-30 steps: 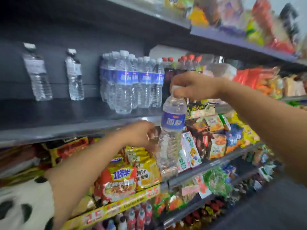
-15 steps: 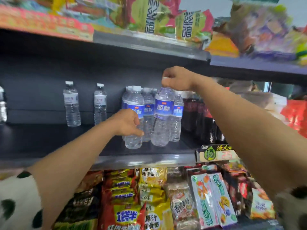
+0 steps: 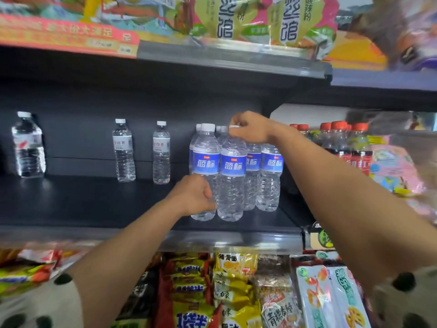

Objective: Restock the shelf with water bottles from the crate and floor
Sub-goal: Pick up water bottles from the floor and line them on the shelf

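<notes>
A blue-labelled water bottle (image 3: 233, 176) stands at the front of the dark shelf (image 3: 94, 204), and my right hand (image 3: 248, 127) grips its white cap from above. Beside it on the left stands another blue-labelled bottle (image 3: 205, 159); my left hand (image 3: 192, 197) is curled against its lower part. Behind them more blue-labelled bottles (image 3: 269, 176) form a cluster. Two slim white-labelled bottles (image 3: 123, 150) (image 3: 161, 153) stand further left, and a wider bottle (image 3: 28, 145) at the far left.
Red-capped dark drink bottles (image 3: 340, 143) stand right of the water. Snack bags fill the shelf above (image 3: 236, 20) and the shelf below (image 3: 236, 292). A clear price rail (image 3: 231, 240) runs along the shelf's front edge.
My right hand has lifted the bottle from below shelf level and set it down on the shelf beside the front bottle. My left hand rose to the front bottle's lower part.
</notes>
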Action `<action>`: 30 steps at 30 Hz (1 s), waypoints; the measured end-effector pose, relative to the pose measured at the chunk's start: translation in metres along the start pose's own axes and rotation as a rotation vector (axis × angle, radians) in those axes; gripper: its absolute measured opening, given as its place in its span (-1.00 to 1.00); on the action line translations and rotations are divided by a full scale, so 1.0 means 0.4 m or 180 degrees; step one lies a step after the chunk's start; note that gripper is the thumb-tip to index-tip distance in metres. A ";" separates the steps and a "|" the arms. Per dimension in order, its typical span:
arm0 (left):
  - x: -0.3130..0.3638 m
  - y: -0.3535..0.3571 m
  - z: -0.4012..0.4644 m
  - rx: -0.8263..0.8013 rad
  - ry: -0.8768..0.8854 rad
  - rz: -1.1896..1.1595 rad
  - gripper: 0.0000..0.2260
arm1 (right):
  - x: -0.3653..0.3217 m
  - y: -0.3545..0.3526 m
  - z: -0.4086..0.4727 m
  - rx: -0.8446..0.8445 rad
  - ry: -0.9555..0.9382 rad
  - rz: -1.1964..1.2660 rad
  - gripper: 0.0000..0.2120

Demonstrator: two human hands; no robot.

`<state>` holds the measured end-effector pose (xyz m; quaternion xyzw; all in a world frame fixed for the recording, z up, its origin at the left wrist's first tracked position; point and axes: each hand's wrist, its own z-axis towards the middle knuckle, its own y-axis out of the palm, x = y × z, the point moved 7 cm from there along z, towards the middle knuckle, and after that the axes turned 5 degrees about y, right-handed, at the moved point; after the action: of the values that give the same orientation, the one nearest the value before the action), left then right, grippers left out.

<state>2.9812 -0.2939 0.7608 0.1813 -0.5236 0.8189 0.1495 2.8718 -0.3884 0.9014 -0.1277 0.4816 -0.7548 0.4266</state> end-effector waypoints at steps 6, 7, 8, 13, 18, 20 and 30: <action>0.008 0.007 -0.004 0.0006 0.0027 -0.0069 -0.86 | 0.006 0.002 -0.006 -0.0075 0.0067 0.0240 -0.77; 0.008 0.007 -0.005 0.0002 0.0036 -0.0074 -0.87 | 0.007 0.004 -0.007 -0.0064 0.0070 0.0254 -0.78; 0.009 0.008 -0.006 0.0000 0.0049 -0.0076 -0.87 | 0.008 0.005 -0.009 -0.0049 0.0072 0.0232 -0.78; 0.007 0.006 -0.016 0.0022 0.0075 -0.0065 -0.85 | 0.011 0.004 -0.016 -0.0013 0.0154 0.0046 -0.74; 0.003 -0.001 -0.025 0.0021 0.0066 -0.0051 -0.83 | 0.009 0.000 -0.031 -0.0012 0.0209 -0.0137 -0.63; 0.004 -0.005 -0.027 0.0037 0.0068 -0.0024 -0.82 | 0.009 -0.012 -0.043 0.0057 0.0214 -0.0189 -0.55; 0.091 0.011 -0.089 -0.0213 0.0471 0.0214 -0.88 | -0.044 0.009 -0.311 0.0216 0.0209 -0.0925 -0.84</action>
<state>2.9419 -0.2615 0.7599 0.0975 -0.5439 0.8167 0.1661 2.8090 -0.2988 0.8395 -0.1569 0.4459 -0.8283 0.3009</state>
